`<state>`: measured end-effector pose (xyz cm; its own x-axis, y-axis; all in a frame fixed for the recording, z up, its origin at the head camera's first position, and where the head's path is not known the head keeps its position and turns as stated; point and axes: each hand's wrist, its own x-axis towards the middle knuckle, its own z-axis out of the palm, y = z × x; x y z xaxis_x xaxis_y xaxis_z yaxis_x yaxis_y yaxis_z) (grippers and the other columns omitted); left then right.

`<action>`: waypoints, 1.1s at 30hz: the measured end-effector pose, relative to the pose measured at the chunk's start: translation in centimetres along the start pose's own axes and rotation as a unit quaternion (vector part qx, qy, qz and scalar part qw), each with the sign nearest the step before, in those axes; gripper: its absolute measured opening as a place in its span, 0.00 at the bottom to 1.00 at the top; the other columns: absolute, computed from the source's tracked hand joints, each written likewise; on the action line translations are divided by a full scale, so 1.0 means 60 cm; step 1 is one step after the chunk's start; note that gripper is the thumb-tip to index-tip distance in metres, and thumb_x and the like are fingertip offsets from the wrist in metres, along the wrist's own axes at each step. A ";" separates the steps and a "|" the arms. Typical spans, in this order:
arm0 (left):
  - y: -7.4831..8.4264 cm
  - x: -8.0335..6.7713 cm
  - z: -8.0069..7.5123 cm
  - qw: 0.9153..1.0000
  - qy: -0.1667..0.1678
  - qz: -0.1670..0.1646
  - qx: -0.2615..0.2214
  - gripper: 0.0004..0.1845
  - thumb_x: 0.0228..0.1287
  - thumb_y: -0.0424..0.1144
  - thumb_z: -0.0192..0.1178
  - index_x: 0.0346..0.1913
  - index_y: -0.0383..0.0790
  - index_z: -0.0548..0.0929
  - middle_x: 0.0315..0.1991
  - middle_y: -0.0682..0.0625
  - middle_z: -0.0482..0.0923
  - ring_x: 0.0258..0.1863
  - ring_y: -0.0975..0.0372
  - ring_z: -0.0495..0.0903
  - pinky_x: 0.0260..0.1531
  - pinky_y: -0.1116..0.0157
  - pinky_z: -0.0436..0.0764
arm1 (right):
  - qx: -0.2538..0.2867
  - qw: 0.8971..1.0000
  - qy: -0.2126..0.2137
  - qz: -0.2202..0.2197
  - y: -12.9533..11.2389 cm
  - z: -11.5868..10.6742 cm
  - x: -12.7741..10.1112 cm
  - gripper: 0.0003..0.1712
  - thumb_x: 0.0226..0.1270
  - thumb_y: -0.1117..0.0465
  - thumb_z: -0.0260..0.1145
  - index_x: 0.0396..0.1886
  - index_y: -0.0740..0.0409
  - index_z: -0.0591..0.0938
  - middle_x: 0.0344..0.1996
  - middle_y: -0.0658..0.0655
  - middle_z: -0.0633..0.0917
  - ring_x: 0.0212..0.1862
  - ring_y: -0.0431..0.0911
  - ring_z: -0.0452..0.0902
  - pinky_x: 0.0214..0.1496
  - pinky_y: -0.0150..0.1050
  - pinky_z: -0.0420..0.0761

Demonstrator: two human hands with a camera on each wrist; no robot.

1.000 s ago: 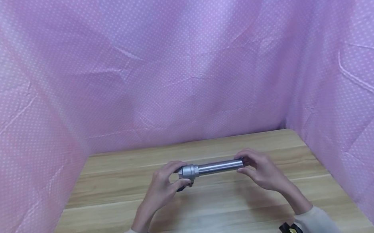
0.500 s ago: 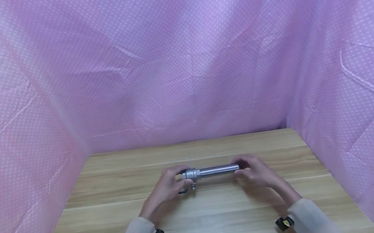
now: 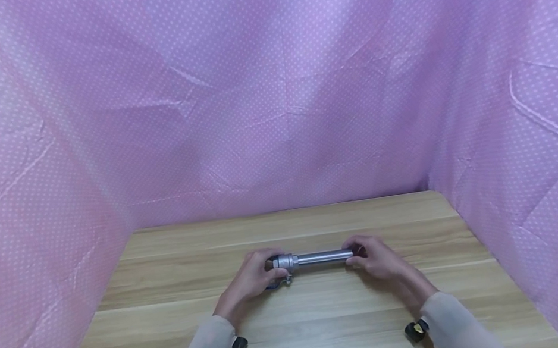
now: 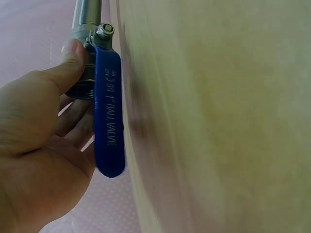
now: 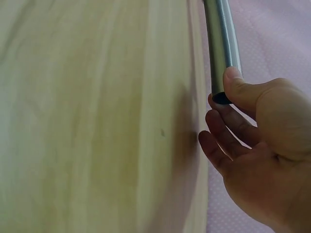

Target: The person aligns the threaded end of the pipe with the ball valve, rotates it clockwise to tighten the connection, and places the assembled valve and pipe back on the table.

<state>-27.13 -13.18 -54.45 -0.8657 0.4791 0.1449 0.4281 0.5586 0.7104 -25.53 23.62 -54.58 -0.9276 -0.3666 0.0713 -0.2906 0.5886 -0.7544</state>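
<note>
Your left hand (image 3: 248, 281) grips the ball valve (image 4: 85, 58) (blue handle (image 4: 109, 121)) — your right hand (image 3: 379, 261) pinches the pipe (image 3: 321, 257) end — low over the wooden table (image 3: 302, 327).

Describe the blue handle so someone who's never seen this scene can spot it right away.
Start at the wooden table walled in by pink dotted cloth. Near its middle, two hands hold a horizontal metal pipe; follow it to the valve body gripped by the left hand. The blue handle is the flat lever there, the only blue part, stamped "BALL VALVE".
</note>
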 end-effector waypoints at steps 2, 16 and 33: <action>-0.001 0.002 0.001 1.000 -0.004 -0.003 0.004 0.19 0.70 0.40 0.79 0.62 0.44 0.91 0.51 0.50 0.94 0.42 0.66 0.83 0.45 0.69 0.84 | -0.012 1.000 0.002 0.006 0.002 0.004 0.001 0.14 0.77 0.66 0.74 0.59 0.54 0.89 0.50 0.53 0.91 0.53 0.43 0.85 0.59 0.34 0.87; 0.006 0.002 -0.004 0.998 -0.030 -0.028 0.046 0.19 0.76 0.41 0.75 0.65 0.42 0.89 0.55 0.48 0.92 0.47 0.63 0.84 0.51 0.63 0.85 | -0.054 0.998 0.006 -0.005 0.009 0.016 0.007 0.14 0.79 0.65 0.74 0.60 0.57 0.89 0.58 0.57 0.92 0.64 0.52 0.87 0.73 0.53 0.87; 0.010 -0.012 -0.011 0.997 -0.040 -0.006 0.062 0.32 0.77 0.50 0.75 0.76 0.39 0.81 0.67 0.43 0.87 0.63 0.51 0.86 0.68 0.47 0.87 | -0.042 0.999 0.012 -0.015 0.002 0.013 -0.001 0.24 0.83 0.57 0.72 0.70 0.65 0.83 0.59 0.62 0.91 0.63 0.59 0.88 0.72 0.63 0.87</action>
